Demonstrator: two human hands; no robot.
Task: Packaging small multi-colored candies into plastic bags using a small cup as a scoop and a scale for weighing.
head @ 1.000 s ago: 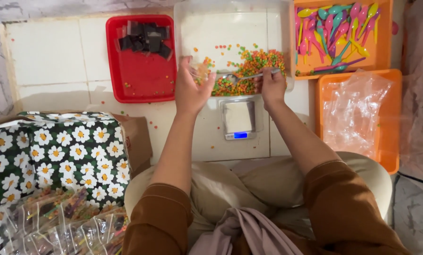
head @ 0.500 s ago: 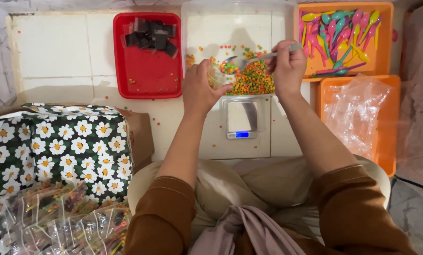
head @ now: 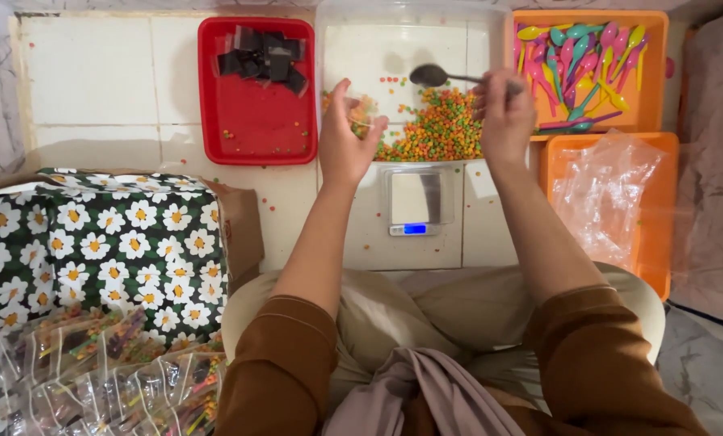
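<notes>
Spoon poised over sweets
Right hand (head: 503, 121) grips spoon (head: 434, 76); left hand (head: 347, 141) pinches part-filled bag (head: 360, 111), scale (head: 416, 199) bare, centre frame.

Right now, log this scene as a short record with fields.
left hand: holds a small clear bag partly filled with coloured pellets
right hand: grips a metal spoon, bowl above the pellets
clear tub: pile of coloured pellets
scale: nothing on it, display lit
red tray: dark packets
orange trays: coloured plastic spoons; clear bags
</notes>
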